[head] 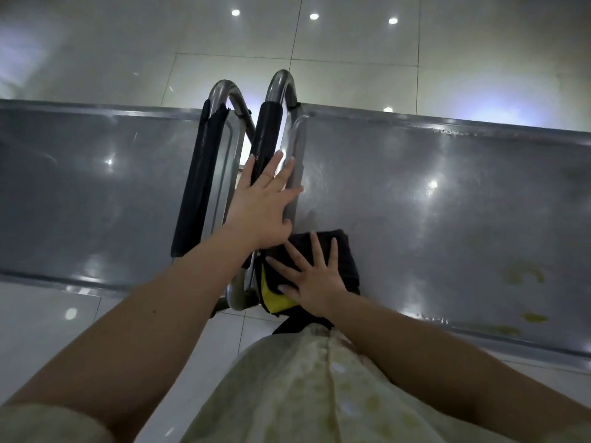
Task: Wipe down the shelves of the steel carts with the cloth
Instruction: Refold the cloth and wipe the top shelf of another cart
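Fingers (316, 251) spread straight on both hands, right steel cart's shelf (447, 203) under them, left cart's shelf (96, 187) off to their left, left hand (262, 203) resting across padded handle (267, 132), right hand (312, 282) pressing black-and-yellow cloth (344, 251) flat beneath its fingers.

The right cart's shelf (447, 193) lies open to the right of and beyond the cloth (347, 251), a broad run of bare steel with only flat yellow smears (524, 273) near its front edge. The left cart's shelf (96, 193) is likewise bare across its width. Between the two shelves stand two looped handles, the left handle (196, 187) and the right handle (268, 129), both black-padded and rising above shelf level, with only a narrow gap between them. The left hand (262, 203) lies across the right handle and the shelf edge. A low raised rim (447, 126) borders each shelf. The right hand (315, 279) and the cloth fill the near left corner.
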`<state>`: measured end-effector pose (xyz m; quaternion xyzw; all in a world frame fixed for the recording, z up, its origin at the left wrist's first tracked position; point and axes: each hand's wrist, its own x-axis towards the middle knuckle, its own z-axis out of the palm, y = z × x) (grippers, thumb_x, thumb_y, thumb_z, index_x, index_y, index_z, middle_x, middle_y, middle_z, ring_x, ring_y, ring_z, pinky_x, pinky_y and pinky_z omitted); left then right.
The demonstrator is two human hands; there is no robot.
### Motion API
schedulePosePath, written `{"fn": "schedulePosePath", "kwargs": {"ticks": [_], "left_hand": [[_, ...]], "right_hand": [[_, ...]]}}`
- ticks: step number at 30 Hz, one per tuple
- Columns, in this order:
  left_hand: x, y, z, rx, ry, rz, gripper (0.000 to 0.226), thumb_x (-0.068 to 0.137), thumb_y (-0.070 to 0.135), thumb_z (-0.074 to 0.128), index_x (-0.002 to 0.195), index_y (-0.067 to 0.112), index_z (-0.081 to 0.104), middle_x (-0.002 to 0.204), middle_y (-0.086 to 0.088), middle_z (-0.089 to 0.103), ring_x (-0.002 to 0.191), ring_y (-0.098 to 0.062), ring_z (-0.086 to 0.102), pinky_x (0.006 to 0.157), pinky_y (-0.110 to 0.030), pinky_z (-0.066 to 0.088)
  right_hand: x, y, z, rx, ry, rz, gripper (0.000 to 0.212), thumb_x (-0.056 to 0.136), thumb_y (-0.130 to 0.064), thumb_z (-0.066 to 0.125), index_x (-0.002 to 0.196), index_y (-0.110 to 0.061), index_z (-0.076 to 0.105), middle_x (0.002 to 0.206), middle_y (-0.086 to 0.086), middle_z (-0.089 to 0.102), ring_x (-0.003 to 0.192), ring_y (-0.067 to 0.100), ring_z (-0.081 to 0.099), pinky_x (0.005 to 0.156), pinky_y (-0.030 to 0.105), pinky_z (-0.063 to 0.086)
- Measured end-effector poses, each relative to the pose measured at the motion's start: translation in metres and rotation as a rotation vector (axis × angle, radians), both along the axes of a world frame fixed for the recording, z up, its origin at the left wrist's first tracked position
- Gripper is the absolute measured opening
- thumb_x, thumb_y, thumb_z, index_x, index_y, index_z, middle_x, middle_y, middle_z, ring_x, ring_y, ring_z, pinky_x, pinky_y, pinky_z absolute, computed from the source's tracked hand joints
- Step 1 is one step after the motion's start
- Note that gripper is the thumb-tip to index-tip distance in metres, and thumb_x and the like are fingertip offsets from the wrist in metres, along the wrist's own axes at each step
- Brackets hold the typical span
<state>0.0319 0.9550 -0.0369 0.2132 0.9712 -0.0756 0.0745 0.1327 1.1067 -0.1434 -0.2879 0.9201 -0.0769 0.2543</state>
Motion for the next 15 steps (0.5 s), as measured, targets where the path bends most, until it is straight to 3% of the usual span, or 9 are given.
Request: {"fn": "schedulePosePath", "kwargs": {"ticks": [4, 9, 13, 15], "left_hand": [[0.001, 0.002, -0.002, -0.044, 0.046, 0.018, 0.075, 0.083, 0.051, 0.037, 0.152, 0.034, 0.014, 0.162, -0.005, -0.008, 0.146, -0.024, -0.022, 0.115, -0.055, -0.015], [0.001, 0.002, 0.001, 0.064, 0.001, 0.029, 0.071, 0.085, 0.048, 0.039, 0.152, 0.033, 0.02, 0.162, -0.003, -0.005, 0.147, -0.021, -0.018, 0.115, -0.049, -0.019], [-0.006, -0.003, 0.007, 0.273, -0.066, 0.057, 0.068, 0.088, 0.039, 0.046, 0.151, 0.033, 0.023, 0.163, 0.002, 0.0, 0.147, -0.014, -0.015, 0.115, -0.037, -0.022], [-0.014, -0.004, 0.008, 0.306, -0.091, 0.048, 0.068, 0.088, 0.034, 0.047, 0.152, 0.031, 0.022, 0.163, 0.002, 0.0, 0.148, -0.013, -0.013, 0.114, -0.032, -0.024]], "right_hand": [[-0.09, -0.003, -0.002, 0.113, 0.101, -0.261, 0.064, 0.085, -0.07, -0.002, 0.139, -0.052, -0.03, 0.156, -0.008, -0.033, 0.138, 0.048, -0.03, 0.095, 0.072, -0.028], [-0.167, 0.013, -0.005, 0.158, 0.058, -0.441, 0.065, 0.091, -0.073, 0.012, 0.136, -0.056, -0.032, 0.158, -0.01, -0.029, 0.14, 0.046, -0.026, 0.081, 0.067, -0.038], [-0.103, 0.011, -0.011, 0.112, 0.11, -0.299, 0.064, 0.089, -0.073, 0.006, 0.131, -0.055, -0.039, 0.158, -0.008, -0.027, 0.137, 0.045, -0.033, 0.096, 0.073, -0.026], [-0.044, 0.012, -0.013, 0.019, 0.126, -0.172, 0.062, 0.091, -0.071, 0.008, 0.141, -0.056, -0.025, 0.16, -0.006, -0.02, 0.14, 0.046, -0.027, 0.101, 0.075, -0.018]]}}
